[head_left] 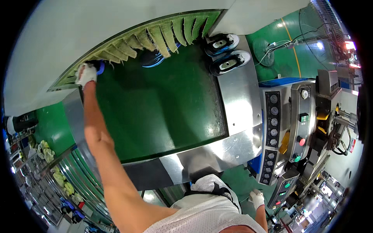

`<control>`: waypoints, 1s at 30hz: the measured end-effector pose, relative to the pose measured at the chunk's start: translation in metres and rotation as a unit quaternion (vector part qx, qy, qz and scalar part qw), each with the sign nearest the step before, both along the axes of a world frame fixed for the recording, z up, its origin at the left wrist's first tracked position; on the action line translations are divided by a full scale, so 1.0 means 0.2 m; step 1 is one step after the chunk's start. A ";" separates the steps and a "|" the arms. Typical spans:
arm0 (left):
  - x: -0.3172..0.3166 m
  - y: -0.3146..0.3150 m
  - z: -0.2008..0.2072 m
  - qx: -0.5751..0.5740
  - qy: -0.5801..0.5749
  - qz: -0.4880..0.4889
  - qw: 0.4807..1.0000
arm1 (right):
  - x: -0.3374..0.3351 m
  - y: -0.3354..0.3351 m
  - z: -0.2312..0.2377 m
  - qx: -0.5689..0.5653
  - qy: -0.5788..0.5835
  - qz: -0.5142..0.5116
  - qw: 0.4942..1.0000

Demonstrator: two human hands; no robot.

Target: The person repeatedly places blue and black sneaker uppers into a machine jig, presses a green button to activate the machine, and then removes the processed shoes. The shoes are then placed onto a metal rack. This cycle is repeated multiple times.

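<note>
My left hand [86, 75], in a white glove, reaches to the left end of a green conveyor belt [163, 105]. Its fingers are closed on a dark shoe with a blue edge [100, 67], partly hidden by the hand and the hanging strips. Another dark shoe with blue sole lines [154, 59] lies on the belt, half under the strip curtain [155, 37]. My right hand [256, 199], also gloved, hangs low beside the control panels with its fingers loosely apart and nothing visible in it.
Two black, blue and white shoes [229, 62] sit on the metal ledge [241, 97] at the right. Beyond it stands a machine with gauges and coloured buttons [289, 124]. Metal racks [74, 174] line the left. A fan [326, 35] and cables are at the far right.
</note>
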State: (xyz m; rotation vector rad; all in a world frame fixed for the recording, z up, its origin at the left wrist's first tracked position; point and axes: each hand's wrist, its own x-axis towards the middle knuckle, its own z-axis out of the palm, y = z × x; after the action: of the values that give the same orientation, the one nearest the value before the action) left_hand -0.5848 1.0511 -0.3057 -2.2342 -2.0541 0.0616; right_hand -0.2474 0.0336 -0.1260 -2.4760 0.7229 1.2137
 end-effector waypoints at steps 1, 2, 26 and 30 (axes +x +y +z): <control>0.01 0.12 0.03 -0.080 0.083 0.006 0.993 | 0.00 -0.01 0.03 -0.005 0.010 -0.015 1.000; 0.11 0.14 0.04 -0.078 0.071 0.047 0.993 | -0.04 -0.01 0.07 -0.012 0.019 -0.038 0.999; 0.63 -1.96 0.30 -0.192 -0.285 -0.242 0.907 | 0.23 0.54 -0.38 0.223 -0.196 0.544 0.784; 0.86 -2.37 0.29 -0.212 -0.318 -0.329 0.863 | 0.21 0.90 -0.02 0.261 -0.064 0.390 0.881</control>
State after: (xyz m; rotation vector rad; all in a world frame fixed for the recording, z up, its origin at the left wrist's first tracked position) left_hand -0.4127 0.5773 -0.2478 -3.4967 -1.4168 -0.3627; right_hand -0.2063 0.2143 -0.1292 -2.3531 -0.6515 1.2232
